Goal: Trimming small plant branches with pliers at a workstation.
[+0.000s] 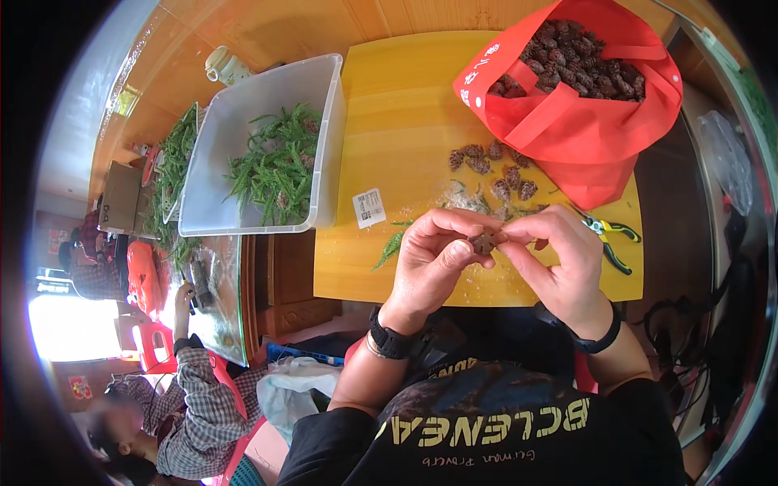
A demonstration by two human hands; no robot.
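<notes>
My left hand (433,257) and my right hand (563,263) meet over the near part of the yellow table (389,97). Between their fingertips is a small brown pine cone (485,241); the left fingers and thumb grip it, and the right thumb and finger pinch its right side. Just beyond my hands, several loose pine cones (502,190) lie beside some whitish crumbs. A green artificial sprig (391,249) pokes out left of my left hand. Pliers with yellow-and-black handles (604,228) rest to the right of my right hand.
A red fabric bag (567,130) full of pine cones stands at the back right. At left is a translucent plastic bin (326,154) holding green sprigs (279,162). A white label (369,208) lies on the table. Another person in a checked sleeve (203,413) sits at lower left.
</notes>
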